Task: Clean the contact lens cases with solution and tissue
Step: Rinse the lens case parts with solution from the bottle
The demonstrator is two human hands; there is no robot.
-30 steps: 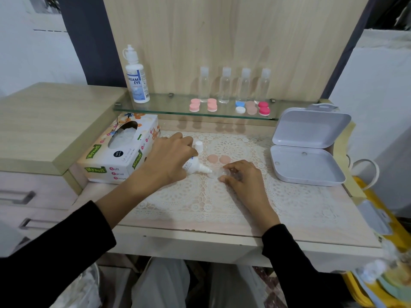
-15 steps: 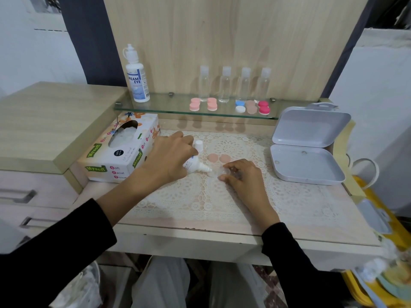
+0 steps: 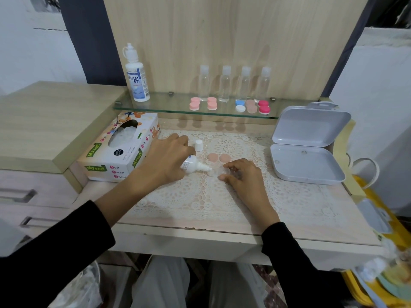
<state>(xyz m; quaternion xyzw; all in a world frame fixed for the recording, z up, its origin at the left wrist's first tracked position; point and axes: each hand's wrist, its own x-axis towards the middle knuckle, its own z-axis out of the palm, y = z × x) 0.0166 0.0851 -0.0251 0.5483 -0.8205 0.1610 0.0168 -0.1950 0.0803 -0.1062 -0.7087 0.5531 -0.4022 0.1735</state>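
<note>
As viewed from the head camera, my left grip (image 3: 164, 162) is wrapped round a small solution bottle (image 3: 190, 164), which lies tipped with its nozzle aimed at a clear lens case (image 3: 216, 172) on the lace mat (image 3: 200, 196). My right grip (image 3: 242, 177) pinches that case and holds it down on the surface (image 3: 311, 225). The bottle cap (image 3: 198, 145) stands loose just behind the bottle. Two peach lids (image 3: 212, 156) lie flat beside the case. The tissue box (image 3: 120, 150) sits to the left, untouched. Further coloured cases (image 3: 194, 105) wait on the glass shelf (image 3: 169, 105).

Assessment: the filling step is in hand and wiping has not begun.

Risks noted:
- The nozzle tip is at the case rim. I cannot tell whether it touches, and contact would contaminate it.
- A hard squeeze could overshoot the shallow well and soak the lace.
- The case looks light and slick, so a slack pinch could let it skid or tip.
- My left wrist could knock over the loose cap.
</note>
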